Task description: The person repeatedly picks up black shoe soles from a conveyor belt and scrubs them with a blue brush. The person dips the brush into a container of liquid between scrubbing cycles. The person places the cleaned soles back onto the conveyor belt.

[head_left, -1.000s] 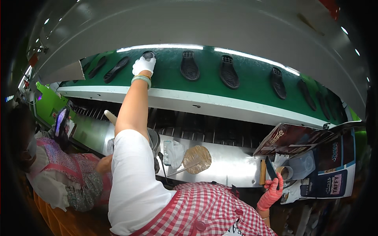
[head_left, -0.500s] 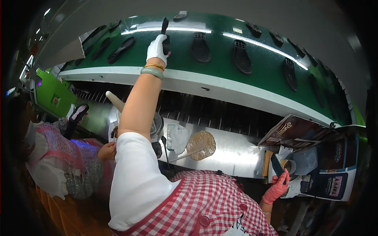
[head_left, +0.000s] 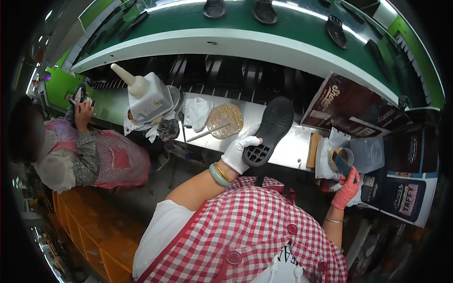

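My left hand (head_left: pixel 238 153), in a white glove with a gold bangle and a green one at its wrist, grips a black shoe sole (head_left: pixel 271 127) by its gridded heel end. The sole is held up in front of my checked apron, its toe end pointing away. My right hand (head_left: pixel 347 188), in a pink glove, is closed around a dark flat-handled tool (head_left: pixel 341 163). The tool's far end lies at a small round tub (head_left: pixel 348 154) with a tan rim; its tip cannot be made out. Several black soles (head_left: pixel 336 32) lie on the green conveyor belt (head_left: pixel 297 23) ahead.
A white jug (head_left: pixel 153 96) with a long spout, a white cloth (head_left: pixel 198 113) and a tan round lid (head_left: pixel 226 120) with a stick stand on the metal bench (head_left: pixel 264 118). Cardboard (head_left: pixel 354 106) and a clear tub (head_left: pixel 368 153) are at right. A co-worker (head_left: pixel 94 151) works at left.
My left hand has come back from the belt toward my body, bringing a sole with it. My right hand still holds the tool by the tub. The view has tilted down.
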Available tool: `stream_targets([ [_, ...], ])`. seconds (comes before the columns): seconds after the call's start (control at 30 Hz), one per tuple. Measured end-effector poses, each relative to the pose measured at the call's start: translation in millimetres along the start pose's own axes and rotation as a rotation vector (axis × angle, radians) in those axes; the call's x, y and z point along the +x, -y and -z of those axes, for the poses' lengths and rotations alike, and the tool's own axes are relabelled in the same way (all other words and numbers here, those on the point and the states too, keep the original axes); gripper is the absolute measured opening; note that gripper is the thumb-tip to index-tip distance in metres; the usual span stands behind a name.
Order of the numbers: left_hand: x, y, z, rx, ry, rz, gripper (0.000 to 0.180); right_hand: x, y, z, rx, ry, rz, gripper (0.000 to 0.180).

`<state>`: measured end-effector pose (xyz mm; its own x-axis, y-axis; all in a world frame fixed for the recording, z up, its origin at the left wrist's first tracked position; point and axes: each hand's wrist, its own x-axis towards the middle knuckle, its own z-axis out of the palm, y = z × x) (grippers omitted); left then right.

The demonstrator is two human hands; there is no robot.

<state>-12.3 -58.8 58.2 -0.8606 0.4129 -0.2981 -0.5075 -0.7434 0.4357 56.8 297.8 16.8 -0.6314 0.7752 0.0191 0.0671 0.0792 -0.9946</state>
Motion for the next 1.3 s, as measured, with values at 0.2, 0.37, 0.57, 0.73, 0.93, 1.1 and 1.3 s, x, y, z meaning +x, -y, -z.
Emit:
stream_targets([
  [0.2, -5, 77, -16, 0.046, 0.113, 0.095, 0.060, 40, -2, 33, -0.024, 0.091, -0.033, 0.028],
  [0.37, -1, 106, -14, 0.093, -0.113, 0.294, 0.051, 61, -18, 38, -0.064, 0.127, -0.067, 0.031],
  [0.57, 6, 115, -16, 0.089, 0.048, 0.314, 0.056, 78, -54, 39, -0.277, 0.124, 0.153, 0.029],
  [0.73, 12, 120, -10, 0.101, 0.010, 0.317, 0.055, 75, -43, 38, -0.142, 0.126, -0.082, 0.031],
  [0.93, 21, 126, 5, 0.120, 0.003, 0.303, 0.053, 79, -34, 40, -0.101, 0.120, -0.136, 0.030],
  [1.1, 23, 126, 14, 0.078, -0.070, 0.325, 0.054, 84, -45, 43, -0.055, 0.190, -0.161, 0.027],
  [1.3, 24, 122, 19, 0.129, -0.078, 0.265, 0.064, 75, -45, 52, 0.157, 0.220, -0.325, 0.024],
])
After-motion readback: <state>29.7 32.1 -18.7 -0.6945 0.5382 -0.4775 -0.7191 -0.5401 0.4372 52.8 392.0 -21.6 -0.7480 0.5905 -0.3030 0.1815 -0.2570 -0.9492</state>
